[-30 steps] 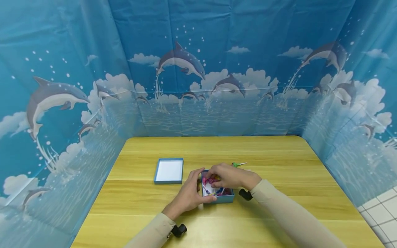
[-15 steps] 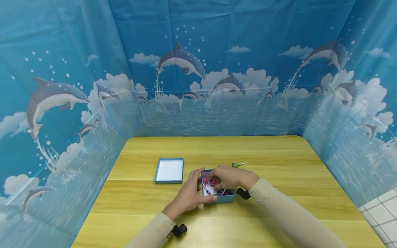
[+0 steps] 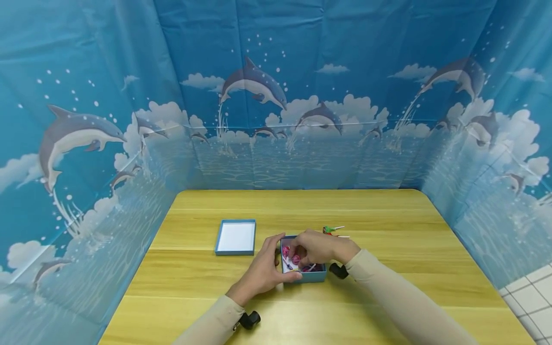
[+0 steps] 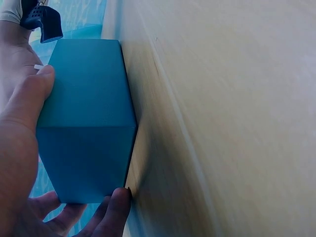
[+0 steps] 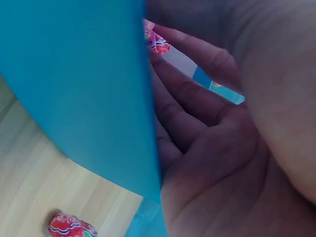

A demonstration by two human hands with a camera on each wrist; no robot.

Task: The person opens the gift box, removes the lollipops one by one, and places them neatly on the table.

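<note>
My left hand [image 3: 264, 269] grips the left side of an open blue box [image 3: 313, 277], thumb along the near wall and fingers around the far left corner. Inside the box lie several wrapped lollipops with white sticks, among them a pink one [image 3: 286, 251] near the left wall. My right hand [image 3: 318, 247] reaches into the box from the right, thumb and forefinger bent around another pink lollipop [image 3: 296, 259]. In the right wrist view the blue box wall [image 5: 98, 98] hides the fingertips. The left wrist view shows the thumb and fingers against the box's outside [image 4: 86, 158].
The blue box lid [image 3: 235, 237], white inside, lies left of the box on the yellow wooden table [image 3: 194, 282]. Behind the right hand lie a green lollipop [image 3: 327, 230] and a red lollipop [image 5: 65, 226]. A dolphin-print curtain [image 3: 276, 158] surrounds the table's back and sides.
My right hand has shifted slightly within the box, and the pink lollipop at its fingertips sits a little nearer to me. The left hand keeps its grip on the box.
</note>
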